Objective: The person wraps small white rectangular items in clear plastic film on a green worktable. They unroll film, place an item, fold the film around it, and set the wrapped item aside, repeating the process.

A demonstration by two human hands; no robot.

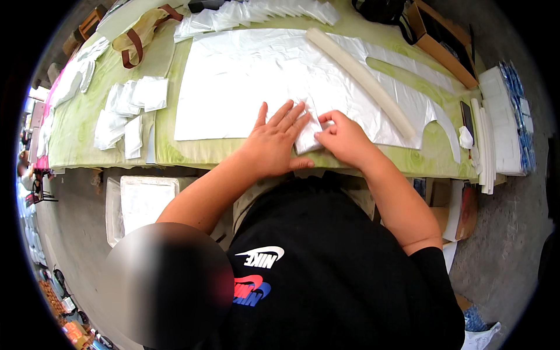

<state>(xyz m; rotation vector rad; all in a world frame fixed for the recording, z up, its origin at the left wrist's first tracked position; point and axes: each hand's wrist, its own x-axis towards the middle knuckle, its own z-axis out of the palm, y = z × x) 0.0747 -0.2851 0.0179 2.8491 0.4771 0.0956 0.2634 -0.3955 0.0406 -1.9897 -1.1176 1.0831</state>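
Observation:
A wide, thin white plastic sheet [233,76], apron-like with cut-out loops at its right end, lies spread over the table. Across its right part rests a long cream-coloured tube [363,81], slanting toward me. Close to the near edge is a small folded piece of white plastic film [307,139]. My left hand [274,143] lies flat with spread fingers, its fingertips at the left side of that folded piece. My right hand [347,140] pinches the piece's right edge between thumb and curled fingers.
The table has a green cloth [216,150]. Folded white packets [146,93] lie at left, with more in a row [256,16] at the back. A beige bag with brown handles [140,38] sits far left. A cardboard box [446,41] stands back right, above white rolls [484,146].

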